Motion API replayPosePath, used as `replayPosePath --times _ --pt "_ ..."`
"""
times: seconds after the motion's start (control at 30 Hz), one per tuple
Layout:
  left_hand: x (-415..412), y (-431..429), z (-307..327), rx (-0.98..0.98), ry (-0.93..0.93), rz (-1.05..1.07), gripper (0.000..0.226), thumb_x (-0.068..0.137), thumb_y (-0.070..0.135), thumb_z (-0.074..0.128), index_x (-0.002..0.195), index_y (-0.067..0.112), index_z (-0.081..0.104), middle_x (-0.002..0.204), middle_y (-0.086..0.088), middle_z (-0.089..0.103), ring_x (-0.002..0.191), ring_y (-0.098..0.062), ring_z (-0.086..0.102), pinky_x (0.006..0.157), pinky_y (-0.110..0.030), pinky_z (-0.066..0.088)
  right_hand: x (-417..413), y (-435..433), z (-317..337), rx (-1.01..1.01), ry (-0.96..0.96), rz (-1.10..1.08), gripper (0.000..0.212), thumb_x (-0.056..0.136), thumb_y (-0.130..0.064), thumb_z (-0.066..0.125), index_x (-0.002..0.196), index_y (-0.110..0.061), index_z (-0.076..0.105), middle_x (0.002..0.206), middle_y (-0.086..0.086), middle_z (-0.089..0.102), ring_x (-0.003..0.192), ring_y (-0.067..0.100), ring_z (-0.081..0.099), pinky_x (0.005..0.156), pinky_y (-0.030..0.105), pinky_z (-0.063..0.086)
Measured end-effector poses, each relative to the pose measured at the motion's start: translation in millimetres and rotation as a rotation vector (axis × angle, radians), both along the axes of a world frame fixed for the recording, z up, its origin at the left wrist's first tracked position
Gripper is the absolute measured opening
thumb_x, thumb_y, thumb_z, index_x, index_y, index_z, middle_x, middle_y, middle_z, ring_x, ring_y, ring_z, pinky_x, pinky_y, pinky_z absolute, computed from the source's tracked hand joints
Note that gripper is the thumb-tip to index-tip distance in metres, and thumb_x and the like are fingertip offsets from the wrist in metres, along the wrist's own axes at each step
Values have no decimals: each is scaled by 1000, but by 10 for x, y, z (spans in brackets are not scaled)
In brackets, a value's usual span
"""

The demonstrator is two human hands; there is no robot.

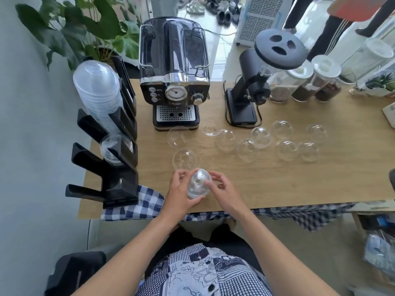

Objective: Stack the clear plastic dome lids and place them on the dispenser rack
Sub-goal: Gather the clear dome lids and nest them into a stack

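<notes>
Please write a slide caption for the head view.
Both hands hold stacked dome lids near the dispenser rack.

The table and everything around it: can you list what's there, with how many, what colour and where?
Loose dome lids: about ten, clear, scattered mid-table.
Held lids: a small clear stack, between both hands.
Dispenser rack: one, black, left table edge.
Racked lids: one tall clear stack at the rack's far end; a few more lower down.
Espresso machine: one, black and chrome, back centre.
Grinder: one, black, right of the machine.
Jars: about three, clear with dark contents, back right.
Plant: one, green, back left.
Checked cloth: blue and white, under the tabletop.
Table: one, light wood.
Left hand; right hand: gripping the held lids.
</notes>
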State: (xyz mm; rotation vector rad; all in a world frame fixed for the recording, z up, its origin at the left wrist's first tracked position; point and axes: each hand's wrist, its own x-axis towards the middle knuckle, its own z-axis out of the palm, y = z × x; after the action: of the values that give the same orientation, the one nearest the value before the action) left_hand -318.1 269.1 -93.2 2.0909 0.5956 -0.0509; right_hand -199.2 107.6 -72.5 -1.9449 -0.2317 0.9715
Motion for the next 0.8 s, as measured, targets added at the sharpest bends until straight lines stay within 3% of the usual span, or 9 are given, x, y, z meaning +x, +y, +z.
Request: replayPosePath --times 0.1,0.33,0.4,0.5,0.57,0.67,0.8 --pt "-5 -1 -19 7 -16 9 95 86 33 95 161 50 40 153 9 29 142 -15 47 111 -26 41 -6 -25 -42 -17 -61 74 77 88 -67 87 154 -45 53 146 -29 58 123 -2 66 100 29 58" --pt "-29 85 -44 35 7 -27 108 84 44 96 168 43 28 157 6 27 146 -18 45 112 -36 50 28 -45 -101 -2 -95 131 78 88 -64 90 153 -49 50 152 -29 57 131 0 62 104 32 57" --pt "-43 132 20 -2 -1 -71 111 85 53 92 171 44 22 161 10 23 152 -16 37 116 -39 45 47 -41 -102 6 -90 146 80 88 -64 90 155 -46 51 153 -29 58 132 0 61 106 33 57" --pt "-53 212 124 -32 -27 -98 97 96 67 74 173 43 19 169 17 19 160 -13 30 120 -46 38 130 -30 -79 21 -73 149 86 89 -71 84 161 -39 49 157 -24 55 134 1 60 111 38 58" --pt "-44 278 169 -62 -58 -5 82 103 65 59 172 38 26 167 17 25 158 -12 33 122 -52 36 238 -36 -40 19 -86 121 87 93 -76 74 164 -34 46 161 -18 52 135 3 59 114 44 58" --pt "65 404 211 -50 -72 216 60 109 51 48 165 29 42 157 13 40 152 -14 41 126 -53 38 480 -50 43 -38 -199 26 72 104 -63 68 161 -25 48 157 -11 55 132 7 62 114 46 57" --pt "382 585 111 28 84 386 57 109 43 64 159 21 50 159 -2 50 153 -23 45 125 -53 44 962 -110 48 -288 -453 -79 67 106 -43 74 160 -15 46 159 5 46 147 23 50 124 48 47"
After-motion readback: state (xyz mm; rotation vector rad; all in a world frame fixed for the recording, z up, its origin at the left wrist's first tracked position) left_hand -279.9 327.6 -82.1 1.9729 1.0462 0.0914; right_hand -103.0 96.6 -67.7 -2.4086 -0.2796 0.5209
